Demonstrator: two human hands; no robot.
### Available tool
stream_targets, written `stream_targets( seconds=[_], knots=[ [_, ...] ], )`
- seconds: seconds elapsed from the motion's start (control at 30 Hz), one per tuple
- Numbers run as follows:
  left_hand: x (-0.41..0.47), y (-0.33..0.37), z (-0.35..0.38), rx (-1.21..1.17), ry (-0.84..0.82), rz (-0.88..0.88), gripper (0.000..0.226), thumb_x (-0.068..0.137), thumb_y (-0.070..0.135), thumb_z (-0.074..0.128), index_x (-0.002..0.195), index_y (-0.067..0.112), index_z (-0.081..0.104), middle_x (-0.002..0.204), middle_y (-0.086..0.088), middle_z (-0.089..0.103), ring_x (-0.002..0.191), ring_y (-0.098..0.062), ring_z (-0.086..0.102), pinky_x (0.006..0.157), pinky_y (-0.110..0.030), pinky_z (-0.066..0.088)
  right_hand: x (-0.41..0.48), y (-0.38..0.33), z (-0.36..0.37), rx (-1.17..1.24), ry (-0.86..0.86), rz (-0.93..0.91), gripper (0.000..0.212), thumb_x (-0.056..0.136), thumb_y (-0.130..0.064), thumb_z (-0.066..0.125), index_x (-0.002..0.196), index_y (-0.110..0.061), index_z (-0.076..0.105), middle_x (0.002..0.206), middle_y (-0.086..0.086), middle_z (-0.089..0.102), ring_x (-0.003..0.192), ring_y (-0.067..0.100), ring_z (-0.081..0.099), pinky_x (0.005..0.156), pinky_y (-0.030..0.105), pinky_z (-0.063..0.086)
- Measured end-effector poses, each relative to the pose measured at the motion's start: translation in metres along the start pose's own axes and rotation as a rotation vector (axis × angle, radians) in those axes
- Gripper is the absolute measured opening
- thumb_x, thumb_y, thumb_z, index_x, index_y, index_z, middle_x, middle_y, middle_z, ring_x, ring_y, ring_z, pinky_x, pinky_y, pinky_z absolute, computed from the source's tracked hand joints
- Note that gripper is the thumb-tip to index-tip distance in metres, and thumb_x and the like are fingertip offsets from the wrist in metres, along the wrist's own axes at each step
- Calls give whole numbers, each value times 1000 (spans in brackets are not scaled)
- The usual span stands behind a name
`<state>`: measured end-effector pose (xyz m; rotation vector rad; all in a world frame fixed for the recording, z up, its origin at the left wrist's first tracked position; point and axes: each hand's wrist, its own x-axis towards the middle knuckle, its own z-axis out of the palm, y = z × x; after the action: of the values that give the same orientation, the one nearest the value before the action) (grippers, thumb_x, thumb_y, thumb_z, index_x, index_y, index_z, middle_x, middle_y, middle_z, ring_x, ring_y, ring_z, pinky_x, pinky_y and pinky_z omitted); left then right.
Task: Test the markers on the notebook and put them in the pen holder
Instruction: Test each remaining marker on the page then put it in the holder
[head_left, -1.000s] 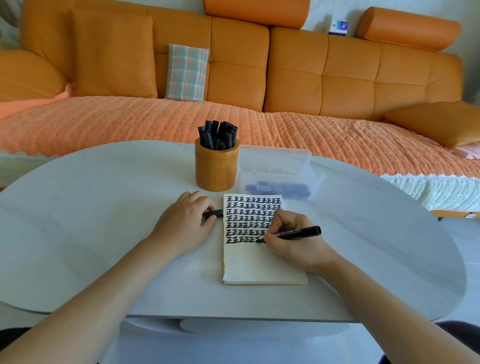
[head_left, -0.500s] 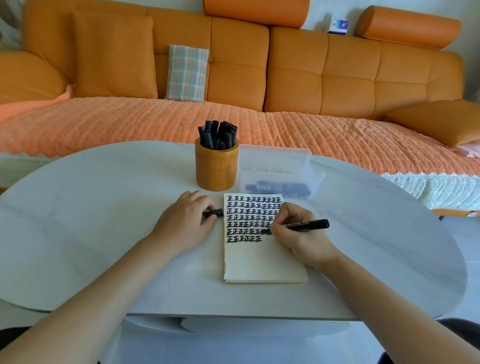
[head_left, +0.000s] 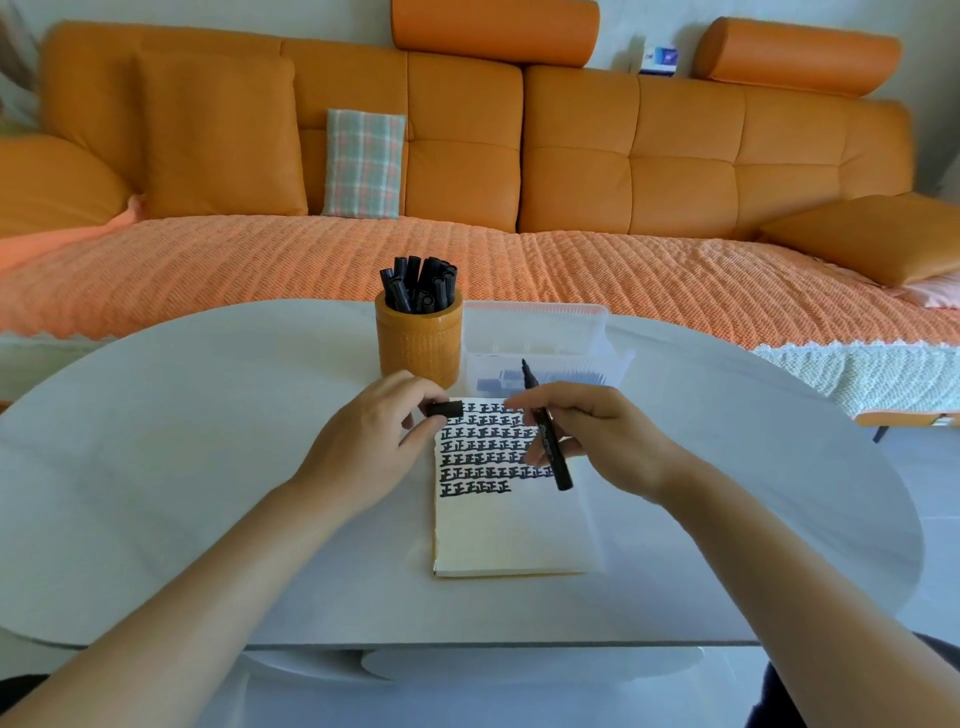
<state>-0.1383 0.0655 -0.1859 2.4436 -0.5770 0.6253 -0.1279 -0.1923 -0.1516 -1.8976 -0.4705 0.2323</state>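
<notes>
An orange sofa (head_left: 571, 156) stands behind the white oval table (head_left: 182, 467). On the table lies the open notebook (head_left: 498, 530), its upper page filled with rows of black marks. Just behind it sit a clear plastic box (head_left: 540, 332) and the orange pen holder (head_left: 418, 343), full of black markers. Above the page, the right hand (head_left: 608, 441) grips an uncapped marker (head_left: 557, 460), tip pointing up and away. The left hand (head_left: 363, 452) pinches its cap (head_left: 444, 409) at the notebook's top left corner.
</notes>
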Motion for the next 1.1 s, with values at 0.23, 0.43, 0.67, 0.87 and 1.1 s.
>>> stream_targets(
  seconds=[0.23, 0.43, 0.67, 0.87, 1.1],
  knots=[
    [4, 10, 4, -40, -5, 31, 17, 90, 24, 63, 107, 22, 63, 95, 17, 54, 80, -10, 56, 67, -34, 50, 0, 4, 4, -568, 65, -121, 22, 100, -25, 55, 119, -35, 51, 95, -18, 59, 70, 13, 58, 70, 31, 49],
    [6, 14, 9, -34, -17, 35, 16, 91, 22, 63, 107, 23, 62, 93, 16, 53, 79, -11, 55, 66, -37, 51, 0, 8, 5, -670, 165, -150, 22, 102, -26, 51, 116, -30, 67, 106, -16, 63, 90, 4, 56, 80, 28, 49],
    [5, 13, 10, -26, -36, 41, 17, 91, 23, 63, 108, 23, 61, 93, 19, 50, 79, -9, 54, 65, -36, 51, 0, 11, 9, -715, 148, -218, 22, 101, -22, 53, 116, -26, 69, 104, -15, 64, 90, 5, 55, 76, 23, 44],
    [4, 16, 10, -59, -100, 41, 15, 91, 27, 62, 107, 26, 62, 88, 21, 49, 82, -7, 54, 66, -36, 50, 1, 12, 12, -733, 132, -269, 22, 98, -16, 54, 114, -22, 69, 94, -15, 59, 82, 7, 53, 70, 22, 41],
    [1, 30, 16, -163, -124, -44, 6, 90, 29, 65, 94, 25, 68, 82, 14, 60, 78, -8, 55, 64, -30, 47, 0, 12, 21, -921, 95, -315, 37, 92, -27, 33, 109, -24, 65, 90, -6, 59, 82, 18, 53, 71, 33, 41]
  ],
)
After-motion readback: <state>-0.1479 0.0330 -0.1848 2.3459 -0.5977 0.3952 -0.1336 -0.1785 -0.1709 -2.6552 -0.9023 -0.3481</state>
